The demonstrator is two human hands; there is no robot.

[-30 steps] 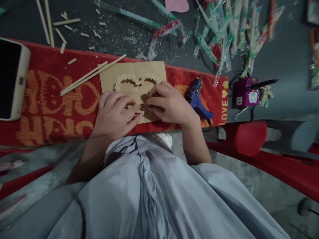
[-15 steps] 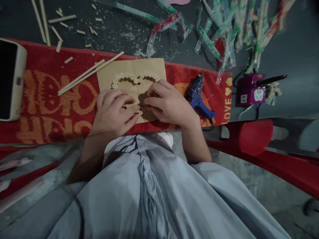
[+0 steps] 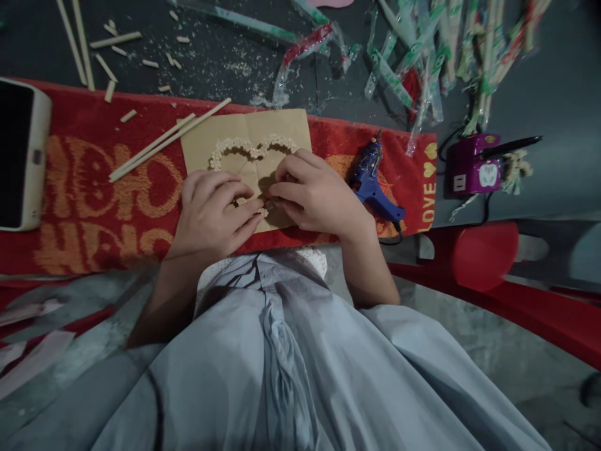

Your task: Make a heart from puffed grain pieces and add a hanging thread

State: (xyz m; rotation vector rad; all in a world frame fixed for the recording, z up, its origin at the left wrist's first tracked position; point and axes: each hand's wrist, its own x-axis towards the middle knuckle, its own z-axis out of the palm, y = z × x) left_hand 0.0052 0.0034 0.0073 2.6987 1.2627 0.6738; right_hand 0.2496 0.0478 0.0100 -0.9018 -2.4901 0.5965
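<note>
A heart-shaped outline (image 3: 235,145) built from small pale wooden bits lies on a creased sheet of brown paper (image 3: 201,136). My left hand (image 3: 213,210) curls over the outline's lower left part, its fingertips pressing the bits near the bottom. From the other side, my right hand (image 3: 312,194) reaches in with fingers bent and pinched together by the lower tip. Whatever those right fingertips hold is hidden. Both hands cover much of the lower outline. A blue glue gun (image 3: 373,181) rests right of my right hand.
The paper lies on a red towel (image 3: 89,122). Two chopsticks (image 3: 164,144) cross the paper's left edge. A phone (image 3: 23,156) is far left, a purple power cube (image 3: 474,166) with a black pen (image 3: 511,147) at right. Chopstick wrappers (image 3: 413,56) and wooden bits (image 3: 150,63) litter the table.
Both hands keep nearly the same pose over the heart-shaped outline. The view has shifted very slightly; nothing is visibly picked up or put down.
</note>
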